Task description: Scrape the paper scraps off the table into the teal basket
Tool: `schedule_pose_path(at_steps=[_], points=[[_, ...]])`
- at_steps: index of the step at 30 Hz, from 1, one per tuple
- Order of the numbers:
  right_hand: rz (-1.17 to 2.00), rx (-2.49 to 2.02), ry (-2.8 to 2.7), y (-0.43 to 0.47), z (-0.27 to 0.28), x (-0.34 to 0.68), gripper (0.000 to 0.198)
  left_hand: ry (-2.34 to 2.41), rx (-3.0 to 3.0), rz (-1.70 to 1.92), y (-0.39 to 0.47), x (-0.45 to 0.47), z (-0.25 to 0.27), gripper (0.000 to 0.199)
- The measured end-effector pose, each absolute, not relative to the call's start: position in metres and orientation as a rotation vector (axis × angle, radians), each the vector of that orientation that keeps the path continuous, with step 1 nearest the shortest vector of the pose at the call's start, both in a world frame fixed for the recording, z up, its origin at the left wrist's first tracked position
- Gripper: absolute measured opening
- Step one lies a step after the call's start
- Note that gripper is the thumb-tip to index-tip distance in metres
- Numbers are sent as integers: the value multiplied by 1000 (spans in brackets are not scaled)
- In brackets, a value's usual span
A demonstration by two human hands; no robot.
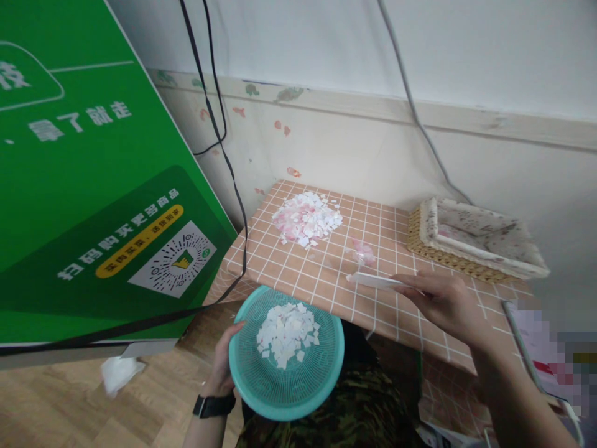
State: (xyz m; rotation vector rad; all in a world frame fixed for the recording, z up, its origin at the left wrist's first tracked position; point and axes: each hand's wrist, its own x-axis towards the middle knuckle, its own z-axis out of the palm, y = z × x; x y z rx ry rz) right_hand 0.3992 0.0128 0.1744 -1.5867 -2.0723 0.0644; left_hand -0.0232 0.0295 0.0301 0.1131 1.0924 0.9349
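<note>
My left hand (224,359) grips the rim of a round teal plastic colander (334,373), held just below the table's front edge. Cut white paper pieces (288,333) lie in the colander. A flat white card-like piece (375,281) is pinched in my right hand (443,302), low over the table; its exact kind cannot be made out. Beyond its tip sits a small cluster of pinkish scraps (362,252). A heap of white and pink paper bits (308,218) is spread on the far left of the table.
A checked brown cloth covers the table (321,264). A lined wicker basket (480,239) stands at the back right. Black cables (233,177) hang beside a green panel (112,186) on the left. A white bag-like item (120,373) lies on the floor.
</note>
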Motion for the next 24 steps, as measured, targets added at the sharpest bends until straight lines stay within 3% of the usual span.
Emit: schedule_pose_path(at_steps=[4,11,16,24], points=[[137,-1577,-2158,7,175,401,21,1109,102,945,29,-23,30,12],[-208,-1607,-2065,10,177,397,21,1127,122,945,29,-22,33,12],[-59,-1683,-2090,8,172,396,24,1107,135,958,29,-21,36,11],[-108,-1748,-2014,8,168,393,27,1092,128,952,29,-22,33,13]])
